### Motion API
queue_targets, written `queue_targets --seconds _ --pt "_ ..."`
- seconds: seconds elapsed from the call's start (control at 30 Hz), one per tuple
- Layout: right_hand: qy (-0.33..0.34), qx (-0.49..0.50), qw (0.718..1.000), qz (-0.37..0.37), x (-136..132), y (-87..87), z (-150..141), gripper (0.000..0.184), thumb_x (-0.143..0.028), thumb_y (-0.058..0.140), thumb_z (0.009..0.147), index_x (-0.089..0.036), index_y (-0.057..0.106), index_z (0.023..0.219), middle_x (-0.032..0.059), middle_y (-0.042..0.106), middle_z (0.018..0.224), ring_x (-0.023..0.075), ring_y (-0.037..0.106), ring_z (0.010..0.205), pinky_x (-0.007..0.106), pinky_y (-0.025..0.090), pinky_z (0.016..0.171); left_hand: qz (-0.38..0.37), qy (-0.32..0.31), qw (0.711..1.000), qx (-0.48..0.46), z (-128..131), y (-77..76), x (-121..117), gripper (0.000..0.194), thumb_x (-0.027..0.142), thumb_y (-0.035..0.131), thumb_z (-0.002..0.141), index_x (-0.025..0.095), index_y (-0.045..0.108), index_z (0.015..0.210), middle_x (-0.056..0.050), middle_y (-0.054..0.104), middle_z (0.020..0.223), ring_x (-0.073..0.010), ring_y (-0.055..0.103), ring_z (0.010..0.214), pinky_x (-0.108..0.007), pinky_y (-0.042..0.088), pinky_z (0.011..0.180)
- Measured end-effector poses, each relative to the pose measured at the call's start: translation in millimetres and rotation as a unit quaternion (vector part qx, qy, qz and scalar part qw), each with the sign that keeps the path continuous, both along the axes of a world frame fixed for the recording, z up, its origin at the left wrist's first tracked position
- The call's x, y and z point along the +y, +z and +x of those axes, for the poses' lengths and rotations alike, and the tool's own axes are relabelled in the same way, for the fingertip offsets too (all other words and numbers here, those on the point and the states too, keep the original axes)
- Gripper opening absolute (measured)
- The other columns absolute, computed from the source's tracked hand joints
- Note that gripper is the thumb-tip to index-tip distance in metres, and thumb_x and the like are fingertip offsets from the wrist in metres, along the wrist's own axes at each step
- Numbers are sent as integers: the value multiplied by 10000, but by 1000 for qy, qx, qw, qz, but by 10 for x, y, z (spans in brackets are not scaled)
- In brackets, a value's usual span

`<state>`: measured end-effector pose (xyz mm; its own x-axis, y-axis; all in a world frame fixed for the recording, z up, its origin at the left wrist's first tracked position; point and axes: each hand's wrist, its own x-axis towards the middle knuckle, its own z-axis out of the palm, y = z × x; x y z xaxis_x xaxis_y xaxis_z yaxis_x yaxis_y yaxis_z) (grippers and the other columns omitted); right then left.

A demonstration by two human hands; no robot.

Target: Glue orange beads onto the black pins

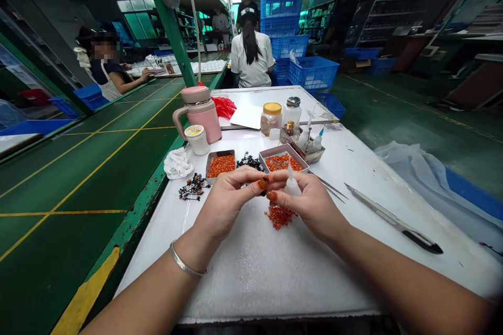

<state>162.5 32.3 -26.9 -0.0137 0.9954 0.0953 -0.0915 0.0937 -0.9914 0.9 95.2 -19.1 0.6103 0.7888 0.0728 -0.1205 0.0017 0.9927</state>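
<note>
My left hand and my right hand meet above the white table, their fingertips stained orange. The left fingertips pinch a small dark wire piece. My right hand grips a small white squeeze bottle, nozzle up. Below the hands lies a loose heap of orange beads. Behind them stand a metal tray of orange beads and a second tray of orange beads. Black wire pieces with orange beads lie left of my left hand, and more lie between the trays.
Fine tweezers and a craft knife lie right of my right hand. A pink mug, jars and small bottles stand at the back. One co-worker sits at the table's far end, another works at the left bench; blue crates are stacked behind.
</note>
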Motion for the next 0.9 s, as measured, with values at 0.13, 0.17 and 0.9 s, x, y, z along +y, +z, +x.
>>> queue_targets --seconds 0.13,0.17,0.9 --pt "-18 -12 1000 -17 1 -7 13 197 -257 751 735 -112 662 835 -11 561 673 55 475 600 174 385 550 -40 -19 999 -16 8 -10 6 149 284 705 767 164 704 856 -10 642 855 -60 599 808 -154 492 759" --pt "-21 -19 999 -18 -2 -7 18 202 -275 736 755 -111 657 842 -12 552 672 53 470 601 173 381 553 -52 -20 998 -20 10 -17 10 155 277 711 762 169 703 874 -8 650 852 -55 602 790 -148 496 742" --pt "-137 -235 955 119 -49 14 63 120 -284 658 841 -193 723 886 -7 682 793 110 598 710 228 443 656 25 -14 995 93 36 -48 44 318 360 698 752 140 630 972 -48 675 851 -92 617 784 -211 488 747"
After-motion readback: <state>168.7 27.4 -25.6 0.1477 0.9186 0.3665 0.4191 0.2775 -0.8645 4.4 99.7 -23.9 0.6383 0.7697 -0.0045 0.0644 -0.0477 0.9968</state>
